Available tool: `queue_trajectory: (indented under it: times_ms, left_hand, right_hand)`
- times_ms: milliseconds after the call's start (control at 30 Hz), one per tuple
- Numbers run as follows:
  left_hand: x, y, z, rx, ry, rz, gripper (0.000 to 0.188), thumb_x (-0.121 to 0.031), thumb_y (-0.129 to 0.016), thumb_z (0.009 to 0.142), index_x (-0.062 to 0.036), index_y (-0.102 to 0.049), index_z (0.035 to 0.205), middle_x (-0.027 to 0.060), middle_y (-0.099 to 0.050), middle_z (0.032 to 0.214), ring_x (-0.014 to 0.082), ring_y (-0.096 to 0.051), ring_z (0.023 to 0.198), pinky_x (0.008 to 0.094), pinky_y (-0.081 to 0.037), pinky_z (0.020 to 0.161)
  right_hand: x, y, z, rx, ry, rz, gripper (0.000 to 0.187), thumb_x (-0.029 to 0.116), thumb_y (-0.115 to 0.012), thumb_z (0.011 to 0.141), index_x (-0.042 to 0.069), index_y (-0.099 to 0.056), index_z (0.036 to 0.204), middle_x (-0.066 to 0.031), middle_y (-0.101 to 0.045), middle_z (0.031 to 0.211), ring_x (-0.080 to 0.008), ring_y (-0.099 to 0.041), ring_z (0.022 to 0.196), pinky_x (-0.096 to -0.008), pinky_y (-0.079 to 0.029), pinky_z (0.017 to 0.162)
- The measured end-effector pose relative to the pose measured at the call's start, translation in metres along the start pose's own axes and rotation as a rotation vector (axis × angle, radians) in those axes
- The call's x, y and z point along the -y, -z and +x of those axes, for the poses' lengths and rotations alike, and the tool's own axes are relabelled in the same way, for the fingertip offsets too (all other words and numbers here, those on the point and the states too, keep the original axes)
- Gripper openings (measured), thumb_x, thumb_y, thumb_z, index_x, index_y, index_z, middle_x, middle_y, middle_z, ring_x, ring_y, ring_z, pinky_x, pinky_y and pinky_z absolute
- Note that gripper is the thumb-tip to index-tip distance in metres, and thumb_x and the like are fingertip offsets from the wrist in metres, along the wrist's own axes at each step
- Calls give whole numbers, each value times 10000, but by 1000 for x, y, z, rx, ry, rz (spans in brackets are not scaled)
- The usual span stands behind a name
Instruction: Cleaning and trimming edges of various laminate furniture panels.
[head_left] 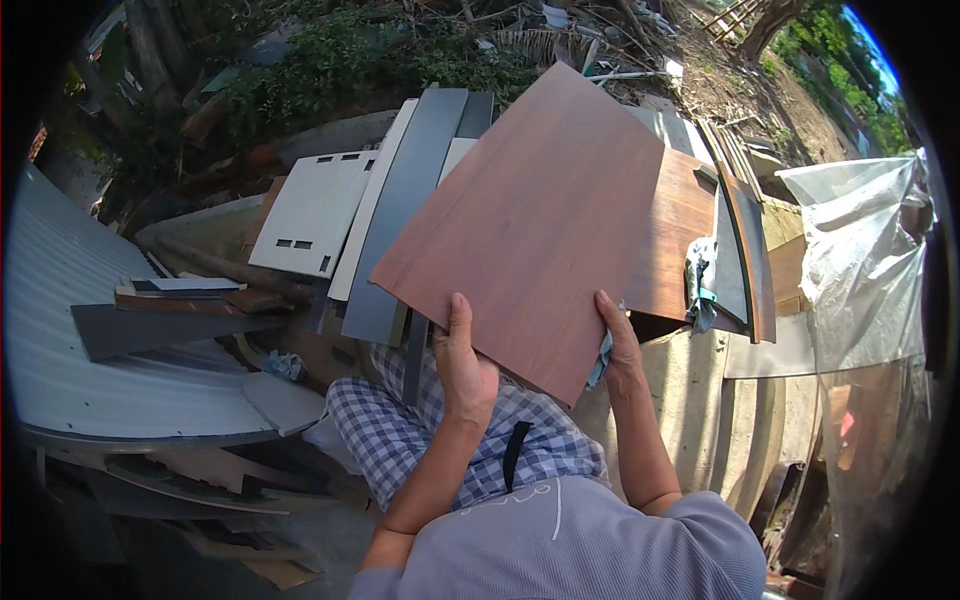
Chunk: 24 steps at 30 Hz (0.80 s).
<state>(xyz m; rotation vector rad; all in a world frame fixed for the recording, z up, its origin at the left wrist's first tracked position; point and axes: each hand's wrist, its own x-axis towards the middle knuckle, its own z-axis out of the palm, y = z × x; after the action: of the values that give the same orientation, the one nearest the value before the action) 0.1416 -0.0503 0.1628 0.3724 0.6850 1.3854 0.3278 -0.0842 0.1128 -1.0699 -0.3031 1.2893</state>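
A large reddish-brown wooden board (535, 220) is held up in front of me, tilted, over my lap. My left hand (463, 360) grips its near left edge, thumb on the top face and fingers hidden beneath. On the near right edge my right hand (621, 345) clasps the board the same way, with a bluish cloth (601, 360) pinched under that palm. Behind the board lie long dark grey panels (410, 200) and a white panel with small slots (312, 212). To its right rests a glossy brown wooden panel (668, 235) with a crumpled cloth (702, 285) on it.
Corrugated metal sheeting (110, 340) spreads at the left, carrying a dark flat board (165, 330) and small wood pieces. Clear plastic sheeting (865, 260) hangs at the right. Shrubs (370, 70) and scattered debris lie beyond the panels. Scrap boards (200, 490) are stacked at the lower left.
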Motion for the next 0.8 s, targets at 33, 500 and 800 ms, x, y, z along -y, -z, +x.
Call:
queue_trajectory:
  times_ms: [33,500,800]
  left_hand:
    - [18,10,3,37,80,-31,465,-278,-565,901,-32,-416,1267,75,-466,1242,200,-464,1139,382,-391,970]
    - [128,80,3,181,598,-178,399,-300,-532,912,-54,-448,1215,108,-555,1169,242,-549,1092,453,-452,951]
    - [135,86,9,109,743,15,392,-307,-532,916,-13,-487,1170,137,-577,1134,277,-573,1060,429,-452,934]
  right_hand:
    - [7,19,0,-26,45,-81,538,325,-636,829,-5,-455,1214,-104,-565,1085,-175,-566,978,-311,-484,831]
    - [45,100,49,-69,-60,-600,546,389,-624,820,-29,-529,1157,-133,-613,1000,-192,-599,903,-307,-469,811]
    - [93,113,65,-226,142,-1574,435,406,-550,872,-25,-605,862,-65,-609,659,-198,-619,612,-320,-464,562]
